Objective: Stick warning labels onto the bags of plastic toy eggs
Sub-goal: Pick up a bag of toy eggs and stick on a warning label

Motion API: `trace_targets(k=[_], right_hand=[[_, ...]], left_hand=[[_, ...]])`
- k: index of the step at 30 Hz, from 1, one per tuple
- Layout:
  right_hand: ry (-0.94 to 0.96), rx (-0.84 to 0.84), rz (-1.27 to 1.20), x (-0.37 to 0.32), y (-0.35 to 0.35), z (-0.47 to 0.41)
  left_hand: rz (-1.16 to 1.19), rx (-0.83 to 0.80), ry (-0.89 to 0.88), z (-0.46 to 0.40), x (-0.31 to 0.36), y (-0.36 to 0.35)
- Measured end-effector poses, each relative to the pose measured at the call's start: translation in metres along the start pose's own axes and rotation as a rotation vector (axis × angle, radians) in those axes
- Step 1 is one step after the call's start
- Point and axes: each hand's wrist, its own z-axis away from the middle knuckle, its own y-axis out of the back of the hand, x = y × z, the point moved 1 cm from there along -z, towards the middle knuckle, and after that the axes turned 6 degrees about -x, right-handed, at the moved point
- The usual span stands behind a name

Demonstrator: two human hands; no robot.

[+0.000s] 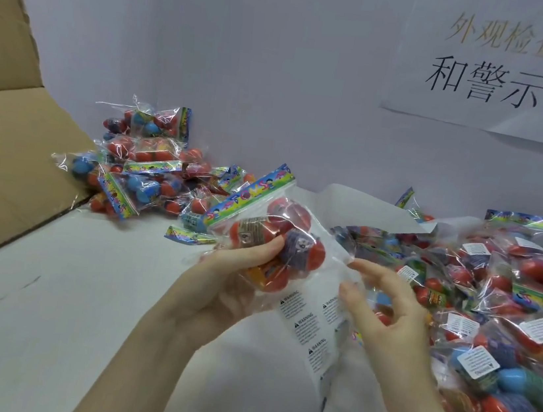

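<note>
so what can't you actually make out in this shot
- Label sheet, head view: the text under WARNING is too small to read; its lower end is hidden behind the right hand.
- Held bag: its underside is covered by the left hand.
- Right pile: cut off by the frame edge.
- Cardboard box: cut off on the left.

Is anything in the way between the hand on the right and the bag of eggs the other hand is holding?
Nothing visible. The right hand is beside the bag that the left hand grips, fingertips at its clear plastic edge.
</note>
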Motion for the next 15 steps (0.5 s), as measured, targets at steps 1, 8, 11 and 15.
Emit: trace_targets(k=[1, 8, 11, 15], right_hand=[[0.104, 0.052, 0.152, -0.0037, -0.0014, 0.0026], [0.429, -0.027, 0.509, -0.0042, -0.0105, 0.0071], [0.443, -0.044, 0.563, -0.0012, -0.0095, 0.0052], [0.53, -0.04, 0.688, -0.0009, -0.0095, 0.005]], left_hand=[[0.035, -0.003, -0.015, -0.0023, -0.001, -0.0007], [0.165, -0.057, -0.012, -0.004, 0.0007, -0.0045], [0.169, -0.077, -0.03, -0.0016, 0.0008, -0.0066], [0.174, -0.076, -0.081, 0.0002, 0.0007, -0.0075]])
